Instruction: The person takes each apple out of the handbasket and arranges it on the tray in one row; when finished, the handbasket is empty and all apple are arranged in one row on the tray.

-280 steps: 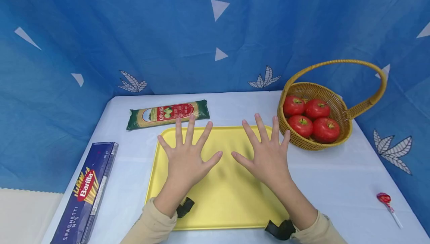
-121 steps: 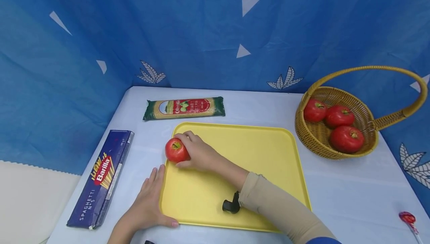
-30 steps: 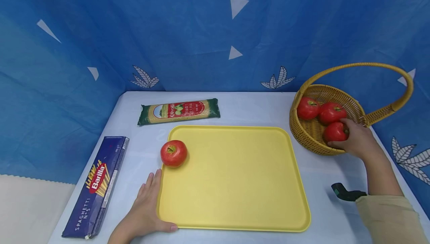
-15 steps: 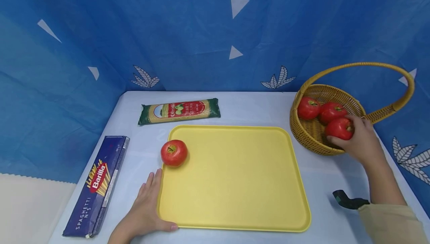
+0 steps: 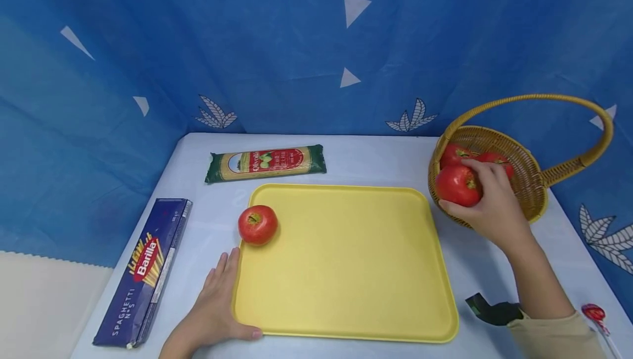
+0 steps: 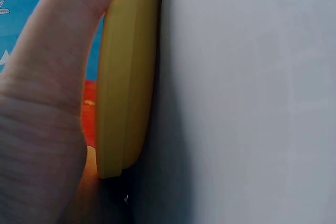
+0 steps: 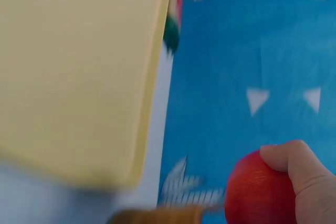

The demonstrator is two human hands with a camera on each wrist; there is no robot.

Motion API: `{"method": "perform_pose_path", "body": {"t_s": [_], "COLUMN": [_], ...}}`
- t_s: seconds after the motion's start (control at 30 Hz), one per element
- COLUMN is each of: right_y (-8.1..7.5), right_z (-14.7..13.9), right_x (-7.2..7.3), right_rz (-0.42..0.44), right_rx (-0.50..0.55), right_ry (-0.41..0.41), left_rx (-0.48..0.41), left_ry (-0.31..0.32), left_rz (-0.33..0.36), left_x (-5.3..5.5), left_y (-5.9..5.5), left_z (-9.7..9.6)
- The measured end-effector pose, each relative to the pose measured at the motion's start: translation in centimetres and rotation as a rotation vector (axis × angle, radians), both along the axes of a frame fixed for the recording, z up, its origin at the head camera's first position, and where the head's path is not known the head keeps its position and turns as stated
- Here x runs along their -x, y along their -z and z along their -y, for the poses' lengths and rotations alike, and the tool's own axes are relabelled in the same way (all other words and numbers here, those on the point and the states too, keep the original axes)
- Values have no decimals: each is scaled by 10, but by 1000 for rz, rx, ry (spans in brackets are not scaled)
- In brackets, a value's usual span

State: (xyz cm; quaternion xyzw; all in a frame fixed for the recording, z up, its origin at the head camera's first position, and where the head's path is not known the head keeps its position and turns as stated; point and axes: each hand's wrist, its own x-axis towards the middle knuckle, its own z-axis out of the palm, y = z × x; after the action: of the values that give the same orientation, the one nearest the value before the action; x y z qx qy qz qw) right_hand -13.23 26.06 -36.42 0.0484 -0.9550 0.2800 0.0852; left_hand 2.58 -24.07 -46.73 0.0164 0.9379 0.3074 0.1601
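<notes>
Right hand (image 5: 494, 208) curled round a red apple (image 5: 457, 186), wicker basket (image 5: 530, 175) just behind it, forearm (image 5: 540, 271) slanting forward and leftward, left hand (image 5: 212, 305) straight-fingered against the yellow tray (image 5: 346, 263) on its right, second apple (image 5: 257, 225) just ahead.

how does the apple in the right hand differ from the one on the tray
The held apple is gripped by the right hand, while the tray apple sits unheld at the left edge of the yellow tray. The held apple's stem hollow is turned toward the palm; the tray apple's faces up. The held apple is by the basket, the tray apple well away from it. Both are red and rounded.
</notes>
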Motion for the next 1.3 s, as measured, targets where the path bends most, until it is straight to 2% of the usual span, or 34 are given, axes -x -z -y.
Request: {"method": "perform_pose_path", "body": {"t_s": [0.2,0.33,0.5,0.9,1.3], "right_y": [-1,7,19,42,54], "right_z": [53,85,120,186,219], "right_x": [-1,2,4,-1,0], "right_rz": [18,47,111,302,357], "right_rx": [33,53,85,66,-20], "right_ry": [-166,-268,-352,-461,-552], "left_rx": [8,17,11,4,4], "left_ry": [-1,1,-4,-2,1], "left_rz": [35,48,59,12,11], "left_x": [2,3,3,0,0], "left_y": [-2,-3,-4,2,2], "left_z": [-1,-1,-1,1,1]}}
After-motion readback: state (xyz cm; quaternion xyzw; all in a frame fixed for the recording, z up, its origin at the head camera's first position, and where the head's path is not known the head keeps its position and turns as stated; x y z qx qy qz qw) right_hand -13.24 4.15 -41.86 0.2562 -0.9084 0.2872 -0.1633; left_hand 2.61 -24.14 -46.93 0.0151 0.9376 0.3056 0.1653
